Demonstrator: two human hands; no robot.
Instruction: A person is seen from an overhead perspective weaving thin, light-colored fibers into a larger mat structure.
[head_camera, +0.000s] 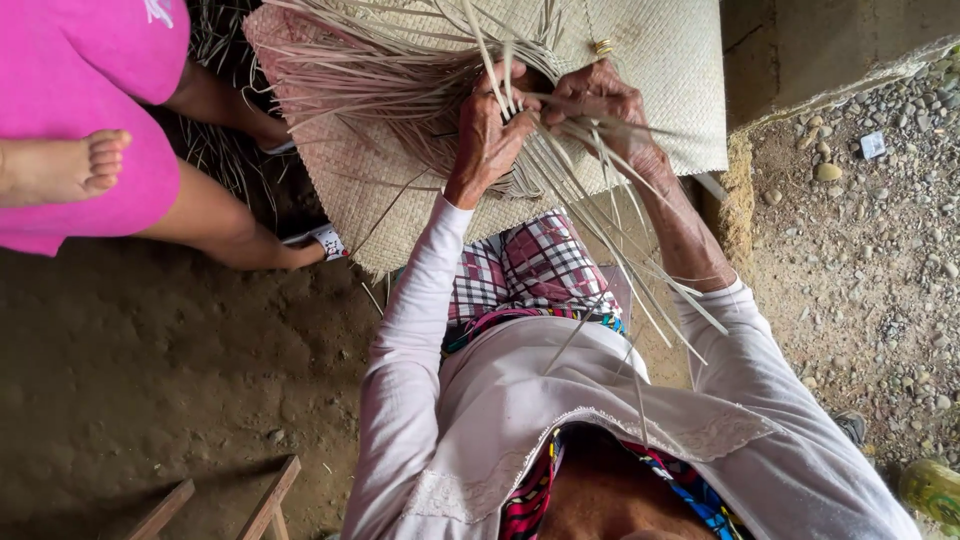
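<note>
A pale woven mat (660, 70) lies ahead of me on the ground, its near edge unfinished, with many loose dry leaf strips (400, 80) fanning out. My left hand (487, 135) pinches several of these strips at the mat's working edge. My right hand (600, 105) grips other strips right beside it, fingers curled around them. Long strips (640, 280) trail back from both hands over my checked skirt and white long-sleeved top.
Another person in a pink top (80, 90) crouches at the left, bare legs and sandalled feet (325, 240) touching the mat's left edge. A wooden frame (265, 505) stands at the bottom left on packed dirt. Gravel (880, 230) and a concrete block (840, 50) lie to the right.
</note>
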